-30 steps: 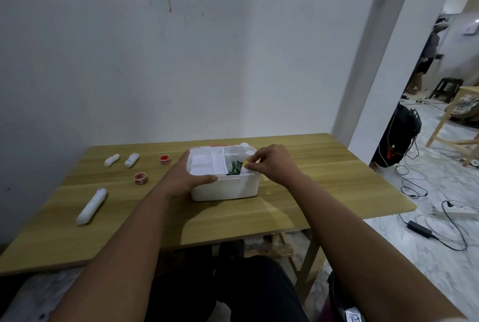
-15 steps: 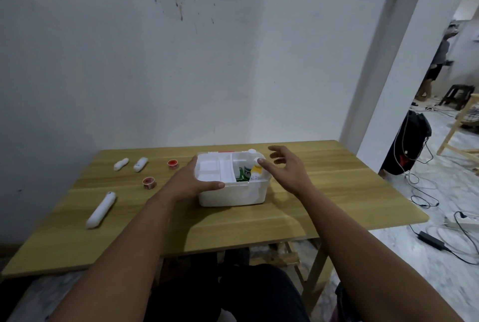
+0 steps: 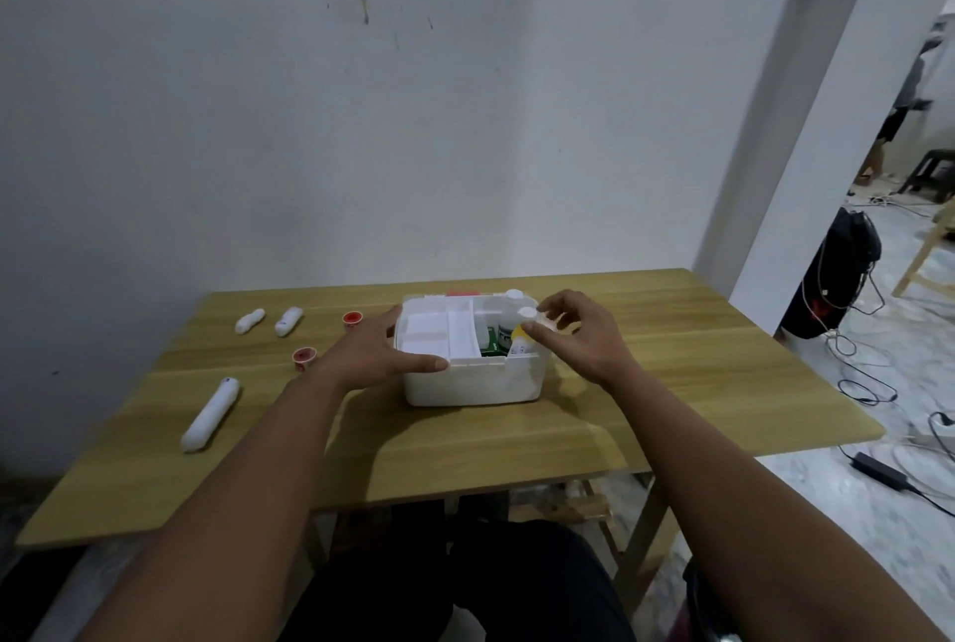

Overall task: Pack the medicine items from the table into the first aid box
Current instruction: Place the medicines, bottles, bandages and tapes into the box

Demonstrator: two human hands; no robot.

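Note:
The white first aid box point(image 3: 473, 383) stands open in the middle of the wooden table point(image 3: 646, 383). My left hand point(image 3: 369, 352) grips its left side, thumb on the front rim. My right hand point(image 3: 581, 336) is at the box's right end, thumb and fingers pinching a small yellow bottle with a white cap point(image 3: 523, 329) that stands inside. A green packet point(image 3: 491, 343) and another white-capped bottle point(image 3: 513, 296) are also in the box. On the table to the left lie a long white roll point(image 3: 211, 409), two short white rolls point(image 3: 250, 321) point(image 3: 288, 321) and two red tape rolls point(image 3: 353, 319) point(image 3: 304, 357).
A white wall runs close behind the table. On the floor to the right are a black bag point(image 3: 847, 274), cables and a power adapter point(image 3: 878, 468). A stool point(image 3: 930, 174) and a person stand far back right.
My right hand put the yellow bottle in the box, opened and drew back, and has now returned with its fingers on the bottle. My left hand has stayed on the box.

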